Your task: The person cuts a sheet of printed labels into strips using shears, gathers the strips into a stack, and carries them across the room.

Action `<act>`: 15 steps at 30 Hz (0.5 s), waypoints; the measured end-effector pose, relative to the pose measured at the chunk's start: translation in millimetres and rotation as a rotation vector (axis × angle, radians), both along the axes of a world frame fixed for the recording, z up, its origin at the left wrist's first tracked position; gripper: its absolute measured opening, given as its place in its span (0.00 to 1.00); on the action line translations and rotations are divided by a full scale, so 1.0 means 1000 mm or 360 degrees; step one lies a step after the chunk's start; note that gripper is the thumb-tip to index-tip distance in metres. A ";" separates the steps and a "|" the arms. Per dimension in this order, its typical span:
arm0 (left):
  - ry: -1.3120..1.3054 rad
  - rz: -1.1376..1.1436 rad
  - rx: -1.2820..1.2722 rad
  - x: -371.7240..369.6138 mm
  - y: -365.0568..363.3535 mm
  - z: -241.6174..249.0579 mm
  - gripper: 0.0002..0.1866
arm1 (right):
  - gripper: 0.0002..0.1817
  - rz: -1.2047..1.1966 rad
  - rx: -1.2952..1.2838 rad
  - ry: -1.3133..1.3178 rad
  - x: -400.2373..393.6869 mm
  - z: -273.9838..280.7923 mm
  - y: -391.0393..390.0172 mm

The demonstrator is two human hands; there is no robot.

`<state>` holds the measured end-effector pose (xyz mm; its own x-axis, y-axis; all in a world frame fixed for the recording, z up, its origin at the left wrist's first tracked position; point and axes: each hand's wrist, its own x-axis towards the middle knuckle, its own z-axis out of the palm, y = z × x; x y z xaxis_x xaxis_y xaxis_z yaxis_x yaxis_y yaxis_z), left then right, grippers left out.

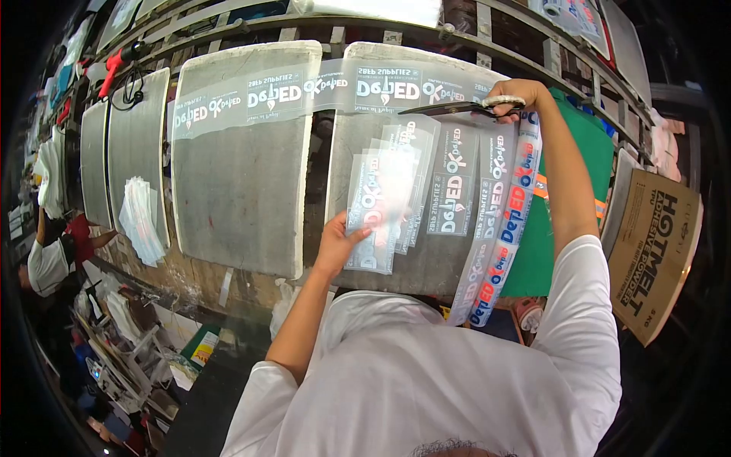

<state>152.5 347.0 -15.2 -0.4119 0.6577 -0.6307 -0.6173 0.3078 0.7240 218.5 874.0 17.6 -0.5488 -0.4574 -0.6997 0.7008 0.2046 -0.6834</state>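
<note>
My right hand (514, 103) grips a pair of dark-bladed scissors (445, 109) by the handles. The blades point left, across the right part of a long clear printed film strip (278, 91), which lies along the far side of the grey boards. My left hand (339, 242) is closed on the near left edge of a fanned stack of cut film pieces (392, 190), with the thumb on top. Other printed film (455, 175) lies just right of this stack. A long strip with red and blue lettering (506, 244) hangs over the near edge.
Grey boards (240, 183) with pale rims cover the bench. At right are a green sheet (582, 152) and a cardboard box (653, 259). Another film pile (141, 217) lies at left, near another person (49, 263). A red heat gun (113, 70) rests at far left.
</note>
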 end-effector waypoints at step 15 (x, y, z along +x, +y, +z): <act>-0.0025 -0.0086 -0.0025 0.011 0.005 0.004 0.17 | 0.30 -0.0096 0.0000 0.0283 -0.024 0.003 -0.047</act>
